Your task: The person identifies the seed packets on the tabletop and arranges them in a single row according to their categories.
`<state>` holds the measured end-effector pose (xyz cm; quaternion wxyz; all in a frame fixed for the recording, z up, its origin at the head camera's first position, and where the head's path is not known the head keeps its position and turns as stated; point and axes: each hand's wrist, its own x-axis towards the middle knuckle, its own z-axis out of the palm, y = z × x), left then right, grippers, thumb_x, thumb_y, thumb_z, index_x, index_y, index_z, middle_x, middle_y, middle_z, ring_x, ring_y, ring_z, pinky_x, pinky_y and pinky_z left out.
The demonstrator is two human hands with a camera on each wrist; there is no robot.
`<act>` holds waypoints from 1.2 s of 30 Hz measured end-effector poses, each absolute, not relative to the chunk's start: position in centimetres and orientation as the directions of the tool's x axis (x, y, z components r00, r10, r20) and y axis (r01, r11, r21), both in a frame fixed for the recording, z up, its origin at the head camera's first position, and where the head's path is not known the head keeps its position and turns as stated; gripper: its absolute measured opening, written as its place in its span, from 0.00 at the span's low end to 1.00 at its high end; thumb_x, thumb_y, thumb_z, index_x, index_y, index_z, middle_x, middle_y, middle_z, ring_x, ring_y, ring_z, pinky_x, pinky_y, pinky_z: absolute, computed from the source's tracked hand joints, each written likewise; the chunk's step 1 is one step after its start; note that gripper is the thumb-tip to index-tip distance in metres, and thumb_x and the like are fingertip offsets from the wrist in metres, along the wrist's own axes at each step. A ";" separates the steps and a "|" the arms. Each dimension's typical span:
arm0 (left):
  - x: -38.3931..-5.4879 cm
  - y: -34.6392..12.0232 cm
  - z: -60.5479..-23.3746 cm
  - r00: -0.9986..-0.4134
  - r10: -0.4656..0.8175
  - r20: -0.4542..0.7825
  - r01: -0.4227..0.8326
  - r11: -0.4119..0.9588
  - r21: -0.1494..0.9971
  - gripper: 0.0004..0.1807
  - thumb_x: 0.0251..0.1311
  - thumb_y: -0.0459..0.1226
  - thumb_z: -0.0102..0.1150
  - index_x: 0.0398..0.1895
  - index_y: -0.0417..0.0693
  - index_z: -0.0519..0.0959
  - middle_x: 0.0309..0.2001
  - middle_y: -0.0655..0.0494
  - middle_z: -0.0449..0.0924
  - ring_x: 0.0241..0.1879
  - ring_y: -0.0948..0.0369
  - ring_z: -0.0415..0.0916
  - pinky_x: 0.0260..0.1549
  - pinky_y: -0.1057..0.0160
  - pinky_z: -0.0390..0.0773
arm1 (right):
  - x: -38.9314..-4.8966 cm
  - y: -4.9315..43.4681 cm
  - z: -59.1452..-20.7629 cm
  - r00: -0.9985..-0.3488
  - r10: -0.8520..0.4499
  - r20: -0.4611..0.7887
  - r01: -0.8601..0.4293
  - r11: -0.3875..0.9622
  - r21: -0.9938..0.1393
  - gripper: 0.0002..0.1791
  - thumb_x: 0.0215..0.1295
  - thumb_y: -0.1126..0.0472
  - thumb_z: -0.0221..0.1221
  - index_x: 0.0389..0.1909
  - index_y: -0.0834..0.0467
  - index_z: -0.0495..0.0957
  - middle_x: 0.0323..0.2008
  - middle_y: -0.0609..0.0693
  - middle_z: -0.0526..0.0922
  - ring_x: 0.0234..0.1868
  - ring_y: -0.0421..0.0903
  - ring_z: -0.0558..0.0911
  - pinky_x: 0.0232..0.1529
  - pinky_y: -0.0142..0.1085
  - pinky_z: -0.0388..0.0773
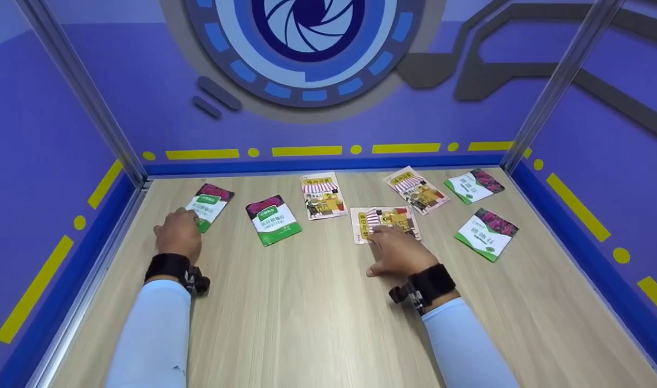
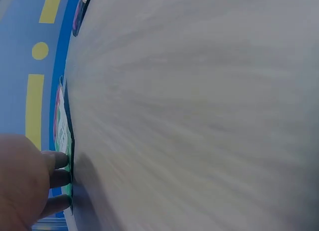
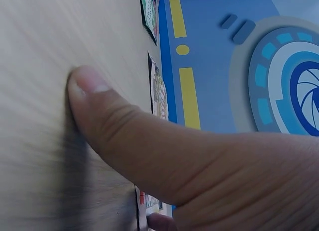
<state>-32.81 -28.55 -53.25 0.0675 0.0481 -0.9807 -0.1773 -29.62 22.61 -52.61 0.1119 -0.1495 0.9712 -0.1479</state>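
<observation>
At the left of the table, my left hand (image 1: 179,233) touches the lower end of a flat green-and-white packet (image 1: 210,203) with a purple flower picture. In the left wrist view, its fingers (image 2: 61,178) lie against the packet's green end (image 2: 67,161). My right hand (image 1: 401,250) rests its fingertips on a pink packet (image 1: 401,215) printed with a striped awning, which lies sideways. The right thumb (image 3: 107,109) is stretched out apart from the fingers, its tip close over the wood. Part of the pink packet is hidden beneath the hand.
Another green-and-white packet (image 1: 273,220) lies between the hands. Two more pink packets, one upright (image 1: 323,195) and one slanted (image 1: 416,190), lie farther back. Two white flower packets (image 1: 474,186) lie at the right. Purple walls (image 1: 317,132) enclose the wooden table (image 1: 285,323) at back and sides.
</observation>
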 end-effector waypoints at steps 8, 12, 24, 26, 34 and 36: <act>-32.6 -27.8 -52.6 -0.966 -0.252 0.057 -0.213 0.900 0.380 0.16 0.84 0.32 0.56 0.63 0.30 0.83 0.61 0.26 0.77 0.62 0.30 0.73 0.59 0.26 0.75 | -29.9 22.9 -52.6 -0.932 -0.328 -0.151 -0.267 0.908 -0.324 0.52 0.53 0.44 0.89 0.78 0.58 0.80 0.83 0.60 0.75 0.86 0.64 0.71 0.87 0.61 0.66; -32.3 -27.7 -52.0 -0.944 -0.327 -0.038 -0.311 0.848 0.429 0.28 0.87 0.38 0.55 0.79 0.28 0.68 0.69 0.19 0.69 0.67 0.26 0.68 0.61 0.22 0.77 | -30.0 22.9 -52.8 -0.928 -0.342 -0.146 -0.280 0.902 -0.330 0.52 0.53 0.44 0.89 0.77 0.58 0.80 0.83 0.61 0.75 0.85 0.65 0.71 0.87 0.61 0.66; -32.5 -29.2 -52.5 -0.940 -0.323 -0.114 -0.328 0.753 0.571 0.26 0.81 0.43 0.64 0.67 0.27 0.76 0.60 0.25 0.79 0.58 0.32 0.78 0.57 0.31 0.81 | -30.1 23.1 -52.8 -0.921 -0.359 -0.152 -0.305 0.906 -0.295 0.54 0.54 0.43 0.88 0.79 0.61 0.78 0.83 0.63 0.75 0.85 0.65 0.72 0.86 0.60 0.67; -33.0 -29.7 -53.0 -0.937 -0.324 -0.131 -0.334 0.720 0.608 0.24 0.83 0.42 0.61 0.62 0.26 0.79 0.58 0.25 0.82 0.56 0.33 0.82 0.55 0.34 0.83 | -30.0 23.1 -52.7 -0.924 -0.349 -0.158 -0.292 0.908 -0.301 0.55 0.54 0.44 0.88 0.79 0.60 0.78 0.83 0.63 0.75 0.86 0.65 0.71 0.87 0.60 0.67; -34.0 -30.4 -53.7 -0.907 -0.376 -0.190 -0.371 0.499 0.783 0.27 0.89 0.36 0.41 0.76 0.22 0.72 0.75 0.24 0.75 0.75 0.34 0.73 0.79 0.37 0.73 | -29.7 22.9 -52.6 -0.927 -0.339 -0.159 -0.276 0.906 -0.320 0.54 0.54 0.46 0.88 0.79 0.61 0.78 0.83 0.63 0.74 0.86 0.65 0.71 0.87 0.60 0.66; -33.8 -30.1 -53.4 -0.897 -0.410 -0.164 -0.357 0.454 0.817 0.26 0.88 0.37 0.47 0.75 0.25 0.75 0.75 0.26 0.76 0.77 0.34 0.72 0.80 0.38 0.71 | -29.7 22.8 -52.5 -0.926 -0.347 -0.148 -0.285 0.901 -0.327 0.53 0.54 0.47 0.88 0.79 0.62 0.78 0.83 0.64 0.74 0.86 0.66 0.71 0.87 0.60 0.66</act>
